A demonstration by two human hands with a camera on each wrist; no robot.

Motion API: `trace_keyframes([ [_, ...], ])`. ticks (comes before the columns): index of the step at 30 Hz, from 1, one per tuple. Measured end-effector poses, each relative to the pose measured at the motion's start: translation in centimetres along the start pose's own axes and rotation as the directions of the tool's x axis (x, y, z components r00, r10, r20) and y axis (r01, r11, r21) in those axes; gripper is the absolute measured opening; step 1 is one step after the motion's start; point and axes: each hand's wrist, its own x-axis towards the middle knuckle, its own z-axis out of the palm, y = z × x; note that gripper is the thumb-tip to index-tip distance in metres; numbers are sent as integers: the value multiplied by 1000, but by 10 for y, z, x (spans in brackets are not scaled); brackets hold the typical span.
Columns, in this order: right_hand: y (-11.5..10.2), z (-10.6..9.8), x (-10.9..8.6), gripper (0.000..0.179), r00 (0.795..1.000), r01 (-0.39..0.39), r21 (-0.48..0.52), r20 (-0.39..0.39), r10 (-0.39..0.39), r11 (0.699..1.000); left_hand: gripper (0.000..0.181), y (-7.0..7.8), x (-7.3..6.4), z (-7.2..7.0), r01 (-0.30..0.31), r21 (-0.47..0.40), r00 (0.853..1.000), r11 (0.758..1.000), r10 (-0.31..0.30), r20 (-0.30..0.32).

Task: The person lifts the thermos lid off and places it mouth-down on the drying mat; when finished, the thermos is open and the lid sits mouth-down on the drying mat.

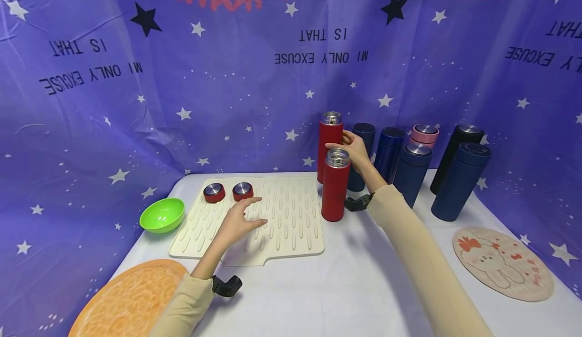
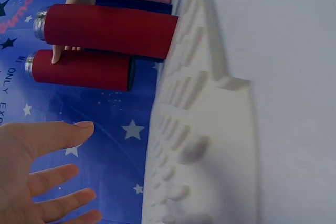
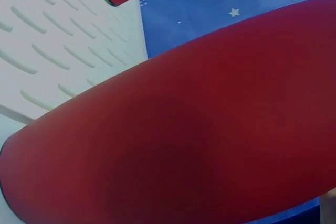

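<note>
Right of centre in the head view, the far red bottle (image 1: pixel 328 137) is gripped near its top by the right hand (image 1: pixel 356 150), thumb in front, fingers bent at its side. The near red bottle (image 1: pixel 335 190) is stood upright just in front; bare metal necks are seen on both. The left hand (image 1: pixel 237 222) is held over the white tray (image 1: pixel 291 236), lower left of centre, thumb and fingers parted. Two red lids (image 1: pixel 214 193) are placed at the tray's upper left.
</note>
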Motion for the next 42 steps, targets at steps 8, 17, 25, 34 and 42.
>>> trace_keyframes([
  [8,17,0,0,63,999,27,72,39,-30,997,62,-4,-11,3,32,25,999,999,-33,36],
  [17,29,-4,-7,55,999,25,35,45,-27,999,64,-13,-20,7,89,66,992,994,-94,83],
  [25,39,-5,-12,54,999,39,-52,31,-37,998,65,-25,-25,1,133,110,989,985,-140,55],
  [34,45,-3,-18,53,999,50,-39,25,-49,998,66,-32,-30,-1,135,131,987,982,-145,67],
  [42,50,-2,-18,60,995,88,-30,40,-86,996,67,-33,-31,-1,152,136,984,979,-163,73],
])
